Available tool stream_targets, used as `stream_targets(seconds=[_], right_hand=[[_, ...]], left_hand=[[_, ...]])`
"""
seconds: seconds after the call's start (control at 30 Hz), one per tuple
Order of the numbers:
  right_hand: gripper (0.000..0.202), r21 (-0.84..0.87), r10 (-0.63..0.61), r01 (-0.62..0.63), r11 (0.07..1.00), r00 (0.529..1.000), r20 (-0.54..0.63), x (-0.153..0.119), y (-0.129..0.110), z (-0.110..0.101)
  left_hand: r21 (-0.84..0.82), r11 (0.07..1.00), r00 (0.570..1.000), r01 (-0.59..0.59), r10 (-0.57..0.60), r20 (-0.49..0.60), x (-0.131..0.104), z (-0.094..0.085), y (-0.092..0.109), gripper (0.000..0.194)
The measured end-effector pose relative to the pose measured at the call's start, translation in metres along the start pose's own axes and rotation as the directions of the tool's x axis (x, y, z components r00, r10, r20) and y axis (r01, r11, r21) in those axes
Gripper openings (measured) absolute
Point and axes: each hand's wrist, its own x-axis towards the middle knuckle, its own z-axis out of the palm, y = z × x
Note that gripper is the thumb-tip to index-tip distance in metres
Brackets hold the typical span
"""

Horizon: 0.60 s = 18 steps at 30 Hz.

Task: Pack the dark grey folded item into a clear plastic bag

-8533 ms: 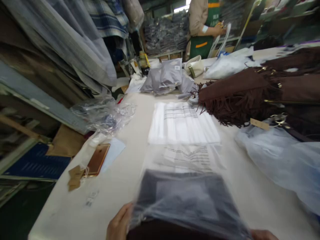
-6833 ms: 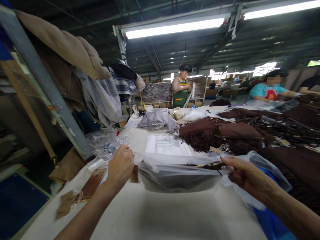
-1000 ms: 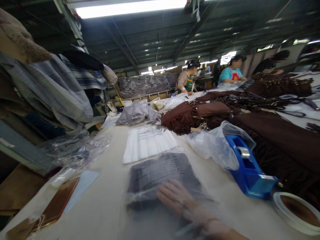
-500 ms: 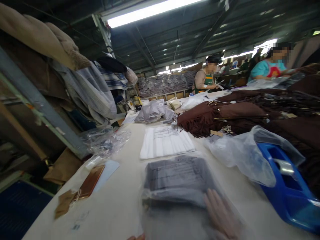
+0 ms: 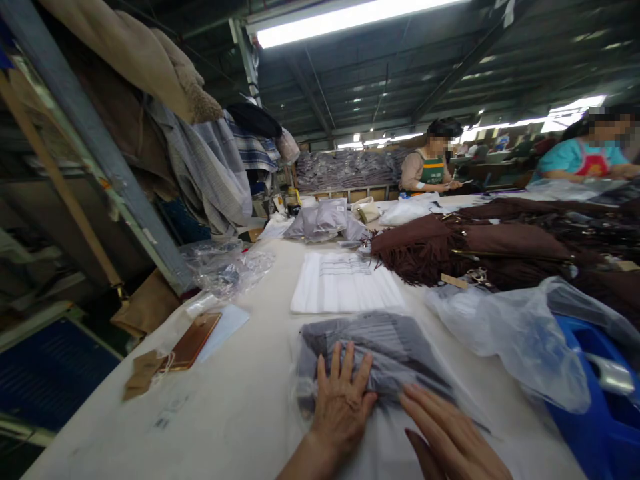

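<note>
A clear plastic bag with a dark folded garment (image 5: 380,347) inside lies on the white table (image 5: 240,413) in front of me. My left hand (image 5: 343,397) lies flat on the bag with fingers spread, pressing on the near part of the garment. My right hand (image 5: 450,437) rests flat on the bag just to the right, fingers straight and together. Neither hand grips anything.
A stack of white printed bags (image 5: 345,283) lies beyond the garment. Brown fringed garments (image 5: 500,247) pile up at the right, with a crumpled plastic bag (image 5: 515,333) over a blue tape dispenser (image 5: 600,400). A phone (image 5: 193,340) and paper tags (image 5: 143,373) lie at left. Two co-workers stand at the far tables.
My left hand has come into view and now lies flat on the bagged garment beside my right hand. The view has swung a little to the left.
</note>
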Motion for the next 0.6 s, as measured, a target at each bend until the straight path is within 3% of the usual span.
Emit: stream_targets(seconds=[0.1, 0.2, 0.27, 0.33, 0.43, 0.53, 0.6], right_hand=[[0.042, -0.179, 0.056, -0.050, 0.983, 0.998, 0.032, 0.024, 0.024, 0.033], [0.052, -0.266, 0.167, -0.130, 0.955, 0.979, 0.121, 0.017, 0.037, 0.069], [0.056, -0.247, 0.194, -0.142, 0.958, 0.960, 0.201, 0.007, 0.042, 0.077], [0.051, -0.168, 0.168, -0.128, 0.977, 0.953, 0.251, -0.003, 0.051, 0.071], [0.041, -0.063, 0.148, -0.139, 0.988, 0.976, 0.158, -0.023, 0.078, 0.045], [0.039, -0.042, 0.170, -0.167, 0.985, 0.982, 0.077, -0.052, 0.106, 0.016], [0.041, -0.011, 0.205, -0.206, 0.978, 0.966, 0.156, -0.067, 0.113, 0.001]], left_hand=[[0.022, 1.000, 0.999, 0.007, -0.006, -0.037, -0.008, 0.005, -0.001, 0.062], [0.033, 0.991, 0.992, -0.126, 0.126, 0.003, -0.014, -0.002, -0.014, 0.070], [0.048, 0.981, 0.982, -0.187, 0.185, 0.031, -0.015, -0.007, -0.025, 0.075], [0.057, 0.970, 0.972, -0.235, 0.233, 0.040, -0.014, -0.011, -0.039, 0.074], [0.051, 0.942, 0.943, -0.331, 0.332, -0.014, -0.024, -0.024, -0.065, 0.061], [0.097, 0.956, 0.939, -0.277, 0.291, -0.182, -0.054, -0.045, -0.094, 0.053], [0.088, 0.963, 0.946, -0.254, 0.267, -0.184, -0.079, -0.058, -0.111, 0.058]])
